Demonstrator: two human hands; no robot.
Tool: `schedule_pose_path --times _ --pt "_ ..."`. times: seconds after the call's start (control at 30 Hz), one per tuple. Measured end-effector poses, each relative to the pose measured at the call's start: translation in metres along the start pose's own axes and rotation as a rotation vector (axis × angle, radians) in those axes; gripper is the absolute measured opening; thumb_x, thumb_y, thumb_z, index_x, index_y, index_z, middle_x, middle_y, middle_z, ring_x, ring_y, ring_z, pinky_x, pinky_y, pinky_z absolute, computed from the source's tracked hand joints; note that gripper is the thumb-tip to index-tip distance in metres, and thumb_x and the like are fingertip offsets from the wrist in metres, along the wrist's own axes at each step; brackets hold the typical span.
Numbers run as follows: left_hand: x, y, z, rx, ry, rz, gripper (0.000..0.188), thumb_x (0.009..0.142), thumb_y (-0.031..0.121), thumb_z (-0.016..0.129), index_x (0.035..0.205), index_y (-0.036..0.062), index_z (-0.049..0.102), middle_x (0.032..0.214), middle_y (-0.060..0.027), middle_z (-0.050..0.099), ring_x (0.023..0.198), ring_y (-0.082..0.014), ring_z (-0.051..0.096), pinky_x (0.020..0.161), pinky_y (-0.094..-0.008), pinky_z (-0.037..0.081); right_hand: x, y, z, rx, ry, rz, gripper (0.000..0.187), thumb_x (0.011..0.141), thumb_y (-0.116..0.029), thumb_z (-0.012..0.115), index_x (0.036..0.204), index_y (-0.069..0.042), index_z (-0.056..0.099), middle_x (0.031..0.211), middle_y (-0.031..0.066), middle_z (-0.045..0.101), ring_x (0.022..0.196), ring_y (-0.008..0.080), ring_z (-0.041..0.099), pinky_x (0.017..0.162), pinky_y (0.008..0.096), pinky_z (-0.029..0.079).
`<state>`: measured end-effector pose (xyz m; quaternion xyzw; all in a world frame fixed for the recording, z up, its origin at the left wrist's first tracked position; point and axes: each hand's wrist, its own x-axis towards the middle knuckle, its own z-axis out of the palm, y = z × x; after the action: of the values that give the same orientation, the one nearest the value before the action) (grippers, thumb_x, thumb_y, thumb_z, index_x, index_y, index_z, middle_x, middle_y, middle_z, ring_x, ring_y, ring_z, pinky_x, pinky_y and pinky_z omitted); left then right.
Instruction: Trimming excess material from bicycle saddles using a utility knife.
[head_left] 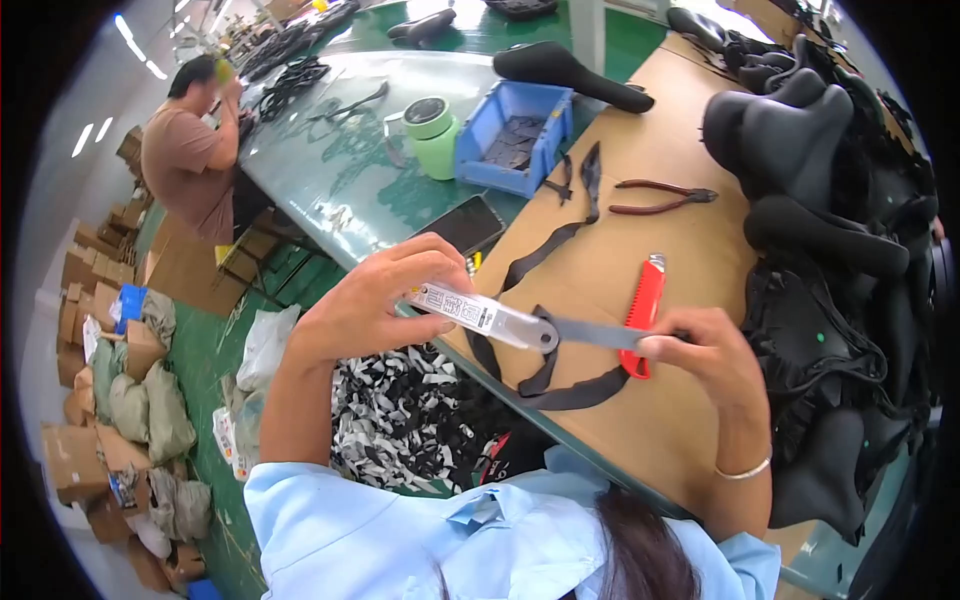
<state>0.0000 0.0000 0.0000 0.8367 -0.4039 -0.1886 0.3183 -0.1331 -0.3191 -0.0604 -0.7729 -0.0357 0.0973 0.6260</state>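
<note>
My left hand (385, 295) is closed round a clear plastic blade case (470, 312) with a printed label. A dark grey snap-off blade (595, 333) reaches from the right end of the case to my right hand (710, 355), which pinches its far end between thumb and fingers. Under the blade, a red utility knife (646, 300) lies on the cardboard, partly covered by the blade and my fingers. Beside it a black fabric strip (580, 395) curls across the cardboard. Further back are red-handled cutting pliers (665, 197).
Black bicycle saddles (790, 135) and covers pile up on the right. Behind the cardboard (690, 110) stand a blue bin (525, 180) of dark pieces and a green mug (432, 140); a phone (465, 225) lies nearer. Scraps (400, 420) fill the space below. A person (190, 150) sits far left.
</note>
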Motion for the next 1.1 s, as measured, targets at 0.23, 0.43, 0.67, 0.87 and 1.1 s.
schedule_pose_path --times 0.23,0.43,0.67,0.87,1.1 --pt "-0.040 -0.038 -0.013 -0.067 -0.115 0.121 0.035 0.076 0.014 0.073 0.109 0.0059 0.064 0.104 -0.0078 0.064 0.096 -0.0244 0.060 0.083 -0.0339 0.046 -0.015 0.014 0.002 0.282 0.229 0.125 0.022 0.083 -0.020 0.072 0.071 -0.003 0.063 0.062 -0.0013 0.056 0.054 0.0029 0.039 0.049 0.0199 0.026" --pt "-0.024 -0.003 0.054 -0.322 -0.057 -0.198 0.027 0.089 0.023 0.066 0.105 0.0016 0.068 0.097 -0.0052 0.069 0.082 -0.0137 0.065 0.074 -0.0272 0.052 -0.007 0.000 0.045 -0.105 0.460 0.090 0.017 0.084 -0.016 0.070 0.077 -0.003 0.064 0.063 0.0015 0.057 0.058 0.0095 0.049 0.056 0.0251 0.038" --pt "0.045 0.046 0.162 -1.373 0.114 -0.244 0.031 0.097 0.027 0.058 0.112 0.0002 0.062 0.101 -0.0047 0.067 0.091 -0.0107 0.063 0.081 -0.0234 0.046 -0.024 0.000 0.065 -1.067 0.591 -0.364 0.023 0.076 -0.012 0.073 0.093 -0.002 0.061 0.078 0.0067 0.054 0.073 0.0241 0.057 0.061 0.0350 0.045" --pt "0.061 0.053 0.171 -1.414 0.243 -0.147 0.015 0.092 0.010 0.060 0.102 -0.0002 0.064 0.089 -0.0075 0.068 0.081 -0.0138 0.065 0.077 -0.0266 0.050 -0.051 0.015 0.060 -0.088 0.592 0.040 0.019 0.091 -0.018 0.064 0.100 -0.002 0.057 0.087 0.0060 0.059 0.082 0.0130 0.058 0.069 0.0303 0.048" --pt "0.068 0.076 0.186 -1.417 0.355 -0.154 0.009 0.091 0.005 0.063 0.098 -0.0010 0.065 0.085 -0.0039 0.066 0.077 -0.0076 0.059 0.071 -0.0233 0.048 -0.051 0.016 0.058 0.515 0.461 0.154 0.017 0.097 -0.013 0.056 0.105 0.000 0.051 0.081 0.0058 0.060 0.062 0.0089 0.057 0.055 0.0217 0.047"
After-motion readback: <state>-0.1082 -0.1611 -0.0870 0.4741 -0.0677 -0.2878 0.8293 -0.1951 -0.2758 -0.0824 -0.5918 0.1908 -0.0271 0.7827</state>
